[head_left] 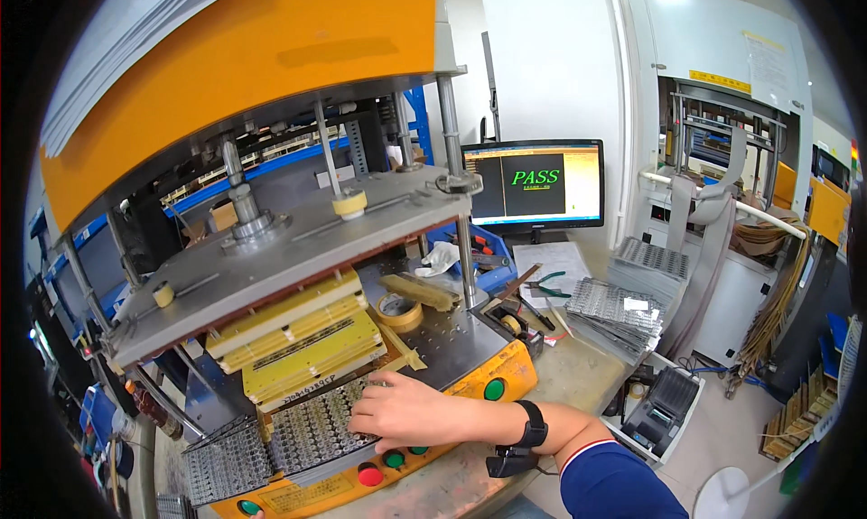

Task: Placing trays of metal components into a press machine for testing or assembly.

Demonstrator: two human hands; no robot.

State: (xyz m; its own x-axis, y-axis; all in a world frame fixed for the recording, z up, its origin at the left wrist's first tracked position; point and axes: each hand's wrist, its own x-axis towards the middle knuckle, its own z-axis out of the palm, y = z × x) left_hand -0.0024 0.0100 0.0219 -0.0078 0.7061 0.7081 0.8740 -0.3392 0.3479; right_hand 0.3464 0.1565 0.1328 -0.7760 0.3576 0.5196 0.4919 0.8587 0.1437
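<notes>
On orange press [262, 50], patterned panel [312, 430] lies partly under right hand [397, 412].

Right fingers [365, 423] curl, forearm [567, 429] reaching leftward; left fingers [258, 514] perhaps just show below.

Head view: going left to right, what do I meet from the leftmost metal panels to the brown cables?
Leftmost metal panels → right hand → rightmost green button → green-handled pliers → stacked metal panels → brown cables.
</notes>
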